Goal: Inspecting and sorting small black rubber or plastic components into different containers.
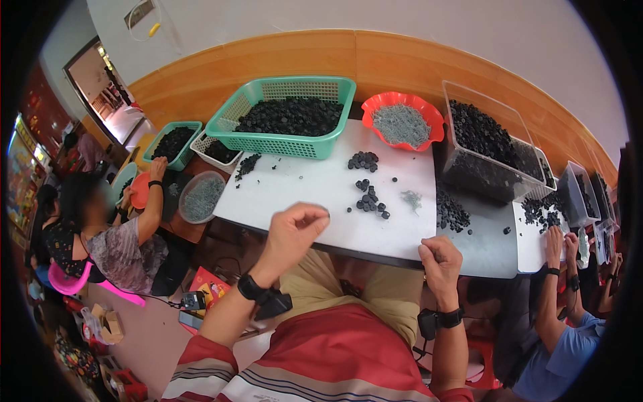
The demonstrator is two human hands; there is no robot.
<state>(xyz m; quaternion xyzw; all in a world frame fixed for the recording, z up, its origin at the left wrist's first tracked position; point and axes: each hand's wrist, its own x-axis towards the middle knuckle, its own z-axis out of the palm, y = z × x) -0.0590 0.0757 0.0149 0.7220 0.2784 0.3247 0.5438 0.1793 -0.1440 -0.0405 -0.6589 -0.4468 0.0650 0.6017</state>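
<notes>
My left hand [298, 231] is raised over the front edge of the white board [301, 201], its fingers curled and the thumb pressed to them. Anything in that pinch is too small to make out. At the board's right front corner, my right hand [441, 262] is closed, thumb against the bent forefinger; what it holds, if anything, is hidden. Between and beyond my hands, small round black plastic parts [370, 201] lie in a loose group, with another pile of black parts [362, 161] behind. A small heap of grey screws [411, 199] lies to their right.
Along the back stand a green basket [281, 144] of black parts, a red scalloped bowl [437, 127] of screws and a clear bin [489, 171] of black parts. Co-workers sit both sides: one person's hand [158, 169] at left, another's hands [554, 244] at right.
</notes>
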